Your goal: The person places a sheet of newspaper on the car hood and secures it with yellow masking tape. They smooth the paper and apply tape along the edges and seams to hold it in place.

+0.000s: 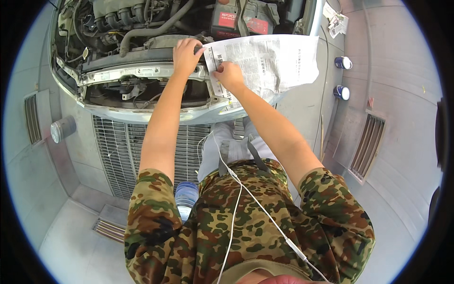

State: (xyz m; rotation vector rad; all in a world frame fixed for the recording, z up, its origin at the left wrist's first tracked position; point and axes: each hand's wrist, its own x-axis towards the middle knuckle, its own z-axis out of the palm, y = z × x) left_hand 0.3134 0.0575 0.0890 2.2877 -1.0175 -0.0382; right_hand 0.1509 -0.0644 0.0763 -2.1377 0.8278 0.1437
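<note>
A printed newspaper sheet (257, 59) lies over the front right corner of a car with its engine bay uncovered. My left hand (187, 57) is at the sheet's upper left corner, fingers bent and thumb against the paper's edge. Lower down on the same edge, my right hand (229, 75) is closed, with the paper pinched between thumb and curled fingers. The fingertips of both hands are partly hidden. Under the left wrist runs the pale front crossmember (127, 72) of the car.
Behind the sheet sits a black car battery (246, 19) with red labels. Hoses and the engine (118, 14) fill the bay's left. Floor grating (142, 151) lies below the bumper. Paint cans (341, 92) stand at the right, a metal can (63, 128) at the left.
</note>
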